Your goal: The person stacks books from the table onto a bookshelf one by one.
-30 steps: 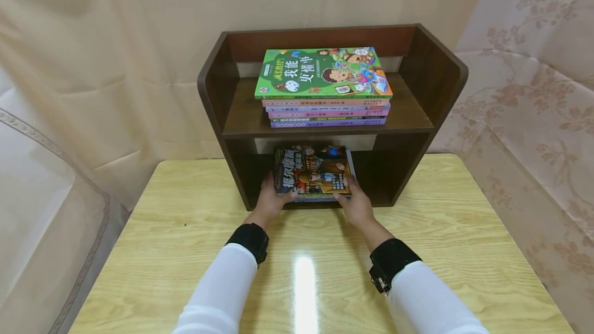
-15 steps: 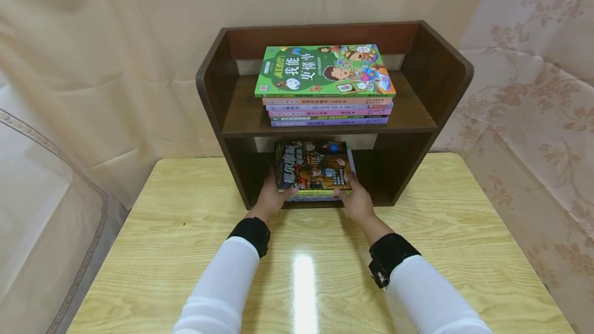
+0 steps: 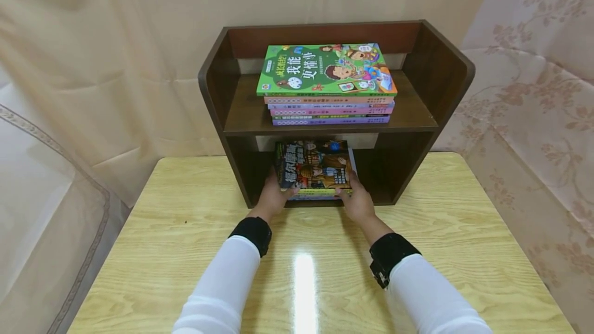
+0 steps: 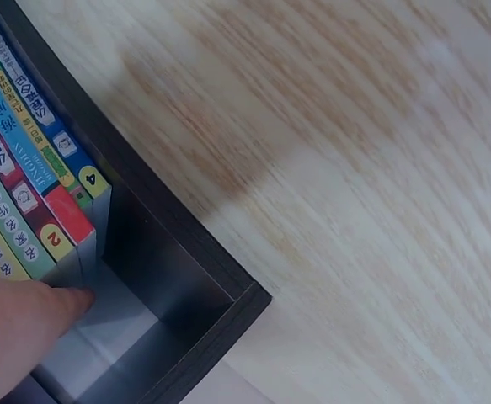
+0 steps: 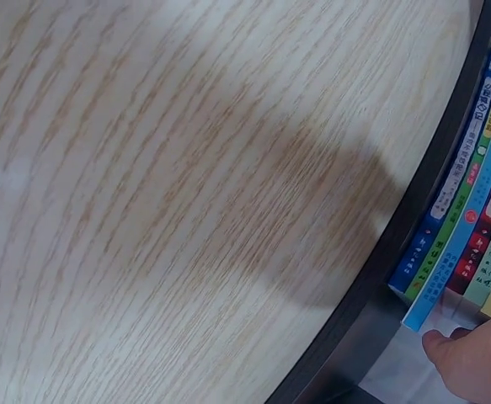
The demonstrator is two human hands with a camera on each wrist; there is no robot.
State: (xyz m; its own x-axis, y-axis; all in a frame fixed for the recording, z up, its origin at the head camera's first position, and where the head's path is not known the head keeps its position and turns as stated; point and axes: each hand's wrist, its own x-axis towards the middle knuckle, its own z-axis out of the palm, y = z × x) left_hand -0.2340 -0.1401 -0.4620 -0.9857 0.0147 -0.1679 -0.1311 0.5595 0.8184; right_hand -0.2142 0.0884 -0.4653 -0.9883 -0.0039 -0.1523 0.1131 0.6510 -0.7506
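Note:
A stack of books with a dark comic-style cover on top lies in the lower compartment of the dark brown shelf. My left hand grips the stack's left side, its thumb at the front edge. On the opposite side my right hand holds it likewise, thumb near the front corner. Colourful spines show in the left wrist view, with the left hand against the stack's end. A light blue spine sticks out past its neighbours in the right wrist view, near the right hand. Most fingers are hidden.
Another stack, topped by a green picture book, lies on the upper board. The shelf stands on a light wooden table. Shelf side walls flank the lower stack. Beige cloth hangs behind.
The top dark book has shifted slightly up and back, and more of the yellow spine beneath it shows. Both hands stay at the stack's sides. The head view has tilted a little.

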